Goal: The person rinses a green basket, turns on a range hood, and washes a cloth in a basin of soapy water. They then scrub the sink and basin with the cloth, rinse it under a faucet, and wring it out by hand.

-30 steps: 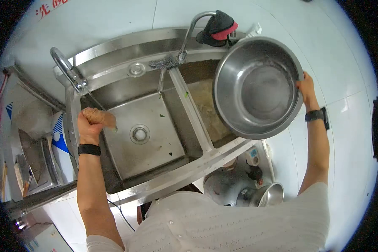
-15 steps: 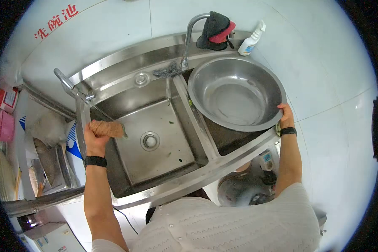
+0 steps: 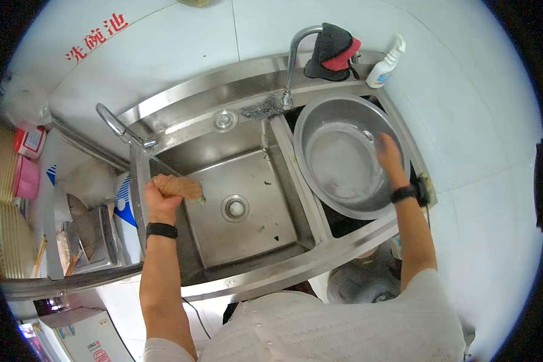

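Observation:
My left hand (image 3: pixel 162 200) is closed around a tan, rough-textured oblong piece (image 3: pixel 186 188) whose far end looks greenish. It holds this over the left side of the stainless sink bowl (image 3: pixel 253 241). My right hand (image 3: pixel 390 158) reaches over the right part of a large round metal basin (image 3: pixel 320 193), its fingers stretched out but blurred and nothing visible in them. The basin rests over the dark right-hand sink compartment (image 3: pixel 344 227). Small dark green scraps lie on the left bowl's floor around the drain strainer (image 3: pixel 235 208).
A curved faucet (image 3: pixel 288 66) carries a black and red cloth item (image 3: pixel 333 54); a white spray bottle (image 3: pixel 385 62) stands beside it. Grey steel wool (image 3: pixel 261 109) lies at the faucet's base. Another faucet (image 3: pixel 123 130) stands left. Beyond it, a shelf holds a pink container (image 3: pixel 26 178) and stacked plates (image 3: pixel 11 241).
My right hand has left the basin's right rim and moved inward over it. My left hand keeps its hold on the tan piece. The camera view has shifted slightly.

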